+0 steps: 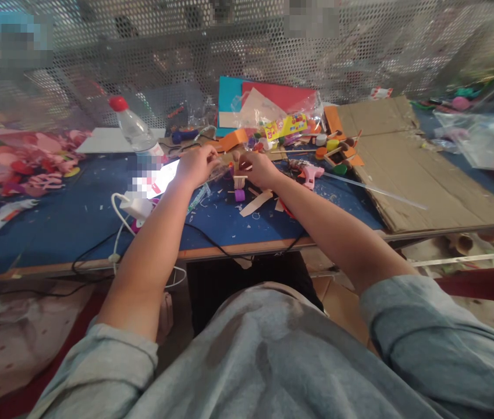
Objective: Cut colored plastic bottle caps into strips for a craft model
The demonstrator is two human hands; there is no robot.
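Left grip [198,166]: fingers bent, fingertips drawn together; cannot tell whether anything is pinched. Right grip [260,169]: fingers curled at the upper end of a small wooden craft assembly [240,181]; cannot tell whether they grasp it or only touch it. Assembly sits between the two grips, closer to the right one; a purple cylinder [240,195] is at its lower end.

Below right grip, toward the wearer: flat wooden stick [256,203] on the blue tabletop [216,224], small scraps around it. Right of right grip: pink glue gun [313,174], with a clear rod [375,190] running from beside it onto a cardboard sheet [443,180]. Beyond right grip: yellow-labelled packet [287,126]. Just left of left grip: phone [166,174], screen lit. Farther left and beyond: clear plastic bottle [133,129], red cap, tilted in view.
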